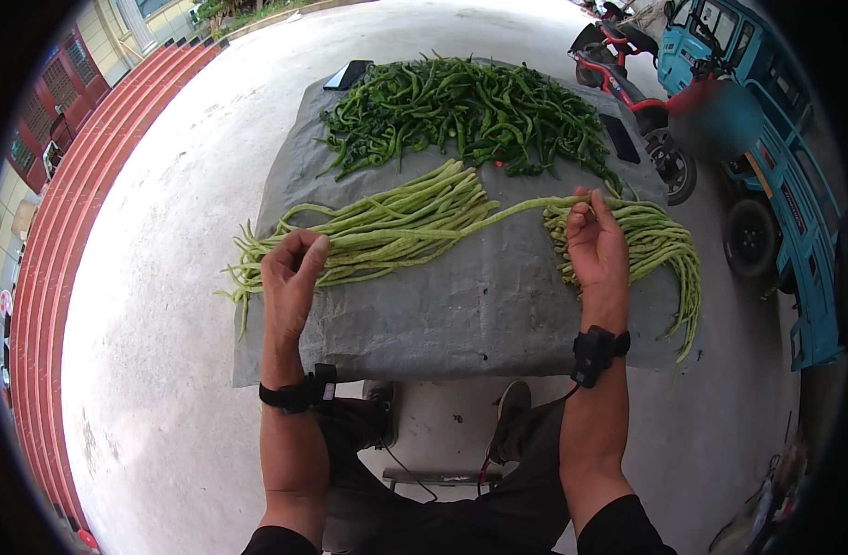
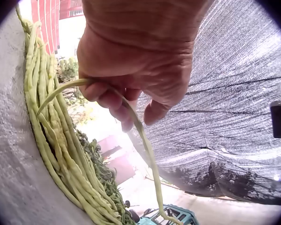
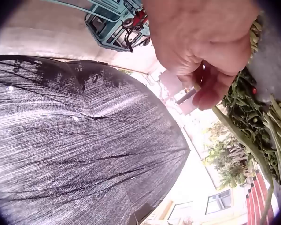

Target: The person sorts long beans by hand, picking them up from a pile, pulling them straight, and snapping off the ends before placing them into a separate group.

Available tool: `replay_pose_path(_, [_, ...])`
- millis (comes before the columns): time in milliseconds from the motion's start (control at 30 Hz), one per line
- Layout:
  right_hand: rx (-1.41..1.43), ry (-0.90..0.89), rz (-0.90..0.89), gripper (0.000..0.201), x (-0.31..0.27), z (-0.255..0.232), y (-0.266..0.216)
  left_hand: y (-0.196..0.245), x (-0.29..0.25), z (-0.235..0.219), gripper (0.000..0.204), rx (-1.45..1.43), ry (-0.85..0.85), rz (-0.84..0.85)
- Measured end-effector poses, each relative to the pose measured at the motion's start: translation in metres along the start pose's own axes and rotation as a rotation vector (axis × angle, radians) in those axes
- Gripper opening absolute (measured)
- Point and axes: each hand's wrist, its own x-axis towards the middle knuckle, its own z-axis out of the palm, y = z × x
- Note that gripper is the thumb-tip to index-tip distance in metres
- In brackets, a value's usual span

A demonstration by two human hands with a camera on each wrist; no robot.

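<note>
One long green bean (image 1: pixel 521 209) stretches above the grey cloth between the two hands. My left hand (image 1: pixel 294 277) grips its left part over the larger bean bundle (image 1: pixel 405 222); in the left wrist view the bean (image 2: pixel 147 145) passes under the curled fingers of the hand (image 2: pixel 136 61). My right hand (image 1: pixel 600 245) pinches the other end with thumb and fingers, above a second bean bundle (image 1: pixel 664 242). In the right wrist view the bean (image 3: pixel 246 140) hangs away from the pinching hand (image 3: pixel 206 51). Part of the left bundle is hidden by the left hand.
A heap of green peppers (image 1: pixel 461 106) lies at the back of the cloth-covered surface (image 1: pixel 415 324). Dark flat objects lie at its back left and beside the peppers at right (image 1: pixel 619 139). A blue three-wheeled vehicle (image 1: pixel 794 185) stands right, red steps (image 1: pixel 82 213) left.
</note>
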Motion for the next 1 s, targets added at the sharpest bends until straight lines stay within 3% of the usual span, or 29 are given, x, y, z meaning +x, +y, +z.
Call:
replay_pose_path(367, [0.056,-0.012,0.004,0.018,0.0,0.0,-0.004,0.002,-0.006,0.001,0.018,0.025,-0.167,0.078])
replay_pose_path(567, [-0.102,0.08,-0.06,0.012,-0.005,0.009,-0.001,0.007,-0.008,-0.001,0.017,0.038,-0.197,0.08])
replay_pose_path(767, [-0.161,0.06,-0.048,0.01,-0.005,0.006,0.0,0.012,-0.011,-0.003,0.017,-0.017,-0.187,0.045])
replay_pose_path(1000, [-0.2,0.077,0.017,0.013,-0.006,0.007,-0.003,0.016,-0.012,-0.004,0.015,0.142,-0.217,0.16])
